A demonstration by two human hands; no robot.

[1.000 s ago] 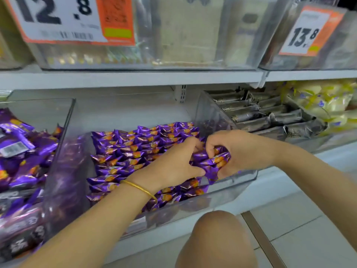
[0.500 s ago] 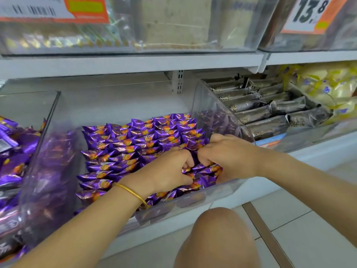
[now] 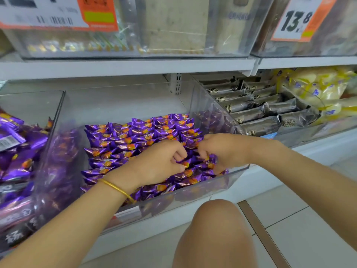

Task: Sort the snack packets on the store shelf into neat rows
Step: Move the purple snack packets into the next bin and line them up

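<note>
1. Since half a second ago the two hands have drawn slightly apart; their knuckles met then, and now a narrow gap with purple wrapper shows between them.
2. The purple snack packets (image 3: 139,132) lie in rows inside a clear bin (image 3: 173,202) on the lower shelf (image 3: 318,149). They sit neatly toward the back and more loosely at the front right.
3. The left hand (image 3: 158,163) rests over the front rows, its grip clenched, with fingers and thumb pinching packets near the middle.
4. The right hand (image 3: 222,149) is just beside it, its fingers curled down into the packets at the bin's front right corner and grasping them.
5. A gold bangle (image 3: 117,188) circles the left wrist.
6. Left of the bin, another clear bin holds larger purple packs (image 3: 17,151) in a loose heap.
7. To the right, dark grey packets (image 3: 251,113) lie in tidy rows, with yellow packets (image 3: 316,88) beyond them.
8. On the upper shelf (image 3: 116,67) stand clear bins, one bearing an orange price tag (image 3: 295,20) reading 13.8.
9. A bare knee (image 3: 216,238) shows below, over the tiled floor (image 3: 309,229).
</note>
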